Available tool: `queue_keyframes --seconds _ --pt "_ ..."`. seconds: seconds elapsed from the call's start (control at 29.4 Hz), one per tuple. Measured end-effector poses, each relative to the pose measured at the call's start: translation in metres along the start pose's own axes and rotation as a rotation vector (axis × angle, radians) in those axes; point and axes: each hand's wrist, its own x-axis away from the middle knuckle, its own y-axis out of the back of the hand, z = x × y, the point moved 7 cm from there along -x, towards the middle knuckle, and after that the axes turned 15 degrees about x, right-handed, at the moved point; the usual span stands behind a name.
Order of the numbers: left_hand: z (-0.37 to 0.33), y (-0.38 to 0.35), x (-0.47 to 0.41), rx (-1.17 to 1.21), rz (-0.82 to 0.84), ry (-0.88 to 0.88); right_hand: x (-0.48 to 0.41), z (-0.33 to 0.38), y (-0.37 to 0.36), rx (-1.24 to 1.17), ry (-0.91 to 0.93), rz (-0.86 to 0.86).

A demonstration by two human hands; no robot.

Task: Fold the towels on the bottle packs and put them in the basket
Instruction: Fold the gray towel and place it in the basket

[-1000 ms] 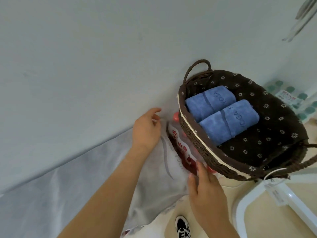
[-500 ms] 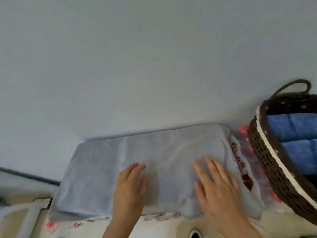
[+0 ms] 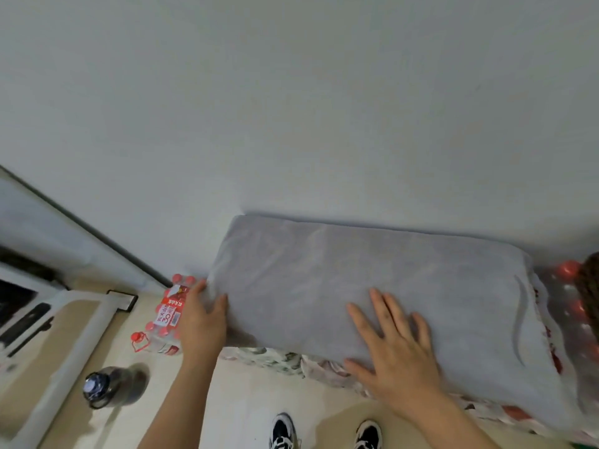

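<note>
A grey towel (image 3: 372, 280) lies spread flat over the bottle packs (image 3: 324, 364) against the wall. My left hand (image 3: 202, 319) is at the towel's left end, thumb on the cloth and fingers reaching round its edge. My right hand (image 3: 393, 345) lies flat with fingers spread on the towel's front middle. The dark woven basket (image 3: 590, 280) shows only as a sliver at the right edge; its contents are out of view.
A smaller pack of red-capped bottles (image 3: 168, 315) stands on the floor left of the towel. A dark bottle (image 3: 107, 385) stands on the beige floor at lower left. White furniture edges fill the far left. My shoes (image 3: 285, 431) are at the bottom.
The view has swung left, so the basket has slid almost out of frame. My left hand moved from the towel's middle to its left end; my right hand shifted left along the towel.
</note>
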Motion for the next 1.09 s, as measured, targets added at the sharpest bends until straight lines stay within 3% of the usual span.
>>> queue_keyframes --seconds 0.17,0.37,0.58,0.78,0.92,1.09 --pt "0.013 0.011 -0.005 0.253 0.021 0.153 0.002 0.0 0.001 0.015 0.005 -0.019" --pt "0.018 0.021 -0.005 0.291 -0.023 0.187 0.025 0.008 0.002 0.031 0.047 -0.159" --pt "0.038 0.02 0.007 0.405 0.016 0.326 0.026 0.0 -0.005 0.083 0.071 -0.137" --pt "0.036 0.033 0.0 0.554 -0.067 0.288 0.033 -0.002 0.001 0.017 0.003 -0.175" --pt "0.021 0.032 0.001 0.438 -0.104 0.227 0.043 -0.013 -0.001 -0.03 -0.072 -0.135" --pt "-0.01 0.026 0.018 0.283 -0.007 0.075 0.07 -0.03 0.0 -0.092 -0.17 -0.117"
